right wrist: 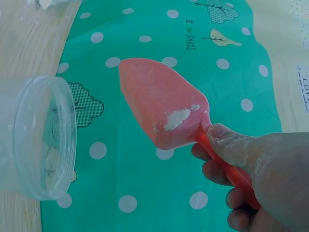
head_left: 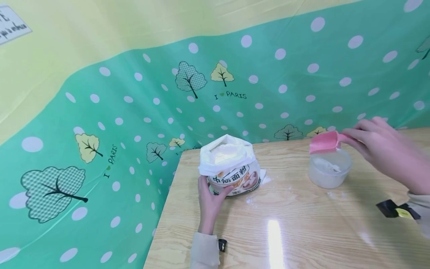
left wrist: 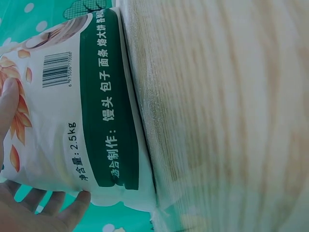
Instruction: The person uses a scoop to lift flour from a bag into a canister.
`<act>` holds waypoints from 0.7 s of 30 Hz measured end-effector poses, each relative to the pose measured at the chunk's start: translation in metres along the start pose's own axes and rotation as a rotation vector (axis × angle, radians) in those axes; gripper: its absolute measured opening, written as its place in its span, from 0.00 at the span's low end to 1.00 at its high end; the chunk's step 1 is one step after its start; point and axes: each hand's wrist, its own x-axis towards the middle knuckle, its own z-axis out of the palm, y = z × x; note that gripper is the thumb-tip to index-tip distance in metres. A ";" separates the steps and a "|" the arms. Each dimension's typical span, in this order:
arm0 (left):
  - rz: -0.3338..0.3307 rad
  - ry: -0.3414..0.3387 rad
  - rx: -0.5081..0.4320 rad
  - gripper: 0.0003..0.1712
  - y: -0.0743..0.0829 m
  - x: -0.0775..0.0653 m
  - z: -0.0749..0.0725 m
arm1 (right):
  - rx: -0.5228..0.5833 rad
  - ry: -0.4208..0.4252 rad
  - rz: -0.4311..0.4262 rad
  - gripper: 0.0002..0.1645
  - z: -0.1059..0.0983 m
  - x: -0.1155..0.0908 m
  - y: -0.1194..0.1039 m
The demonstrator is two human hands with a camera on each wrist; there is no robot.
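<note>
On the left of the table stands an opened flour bag (head_left: 240, 181), its white top folded outward and white flour showing inside. My left hand (head_left: 209, 201) holds the bag's lower left side, thumb across the printed front; in the left wrist view the other fingers (left wrist: 75, 210) lie along its side. Over to the right, my right hand (head_left: 376, 144) grips the handle of a pink scoop (head_left: 324, 143) above a clear plastic jar (head_left: 326, 173). White powder lies in the jar. A white smear marks the scoop's blade (right wrist: 154, 96), and flour dusts my right thumb (right wrist: 231, 145).
Flour is spilled on the wooden table (head_left: 285, 209) beside the bag and near the jar. Behind and to the left hangs a green dotted cloth (head_left: 127, 119) with tree prints, close to the table's edges.
</note>
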 end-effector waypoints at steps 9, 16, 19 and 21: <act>0.002 -0.001 -0.009 0.56 -0.001 0.001 -0.002 | 0.067 0.001 -0.013 0.10 0.008 0.019 -0.016; 0.007 0.003 -0.016 0.57 -0.001 -0.001 -0.001 | 0.098 0.020 -0.047 0.13 0.011 0.032 -0.028; 0.015 0.002 -0.015 0.57 0.000 -0.001 0.000 | 0.099 0.032 -0.063 0.16 0.013 0.037 -0.033; 0.023 0.003 -0.015 0.57 0.000 -0.001 0.000 | 0.096 0.041 -0.073 0.18 0.015 0.040 -0.036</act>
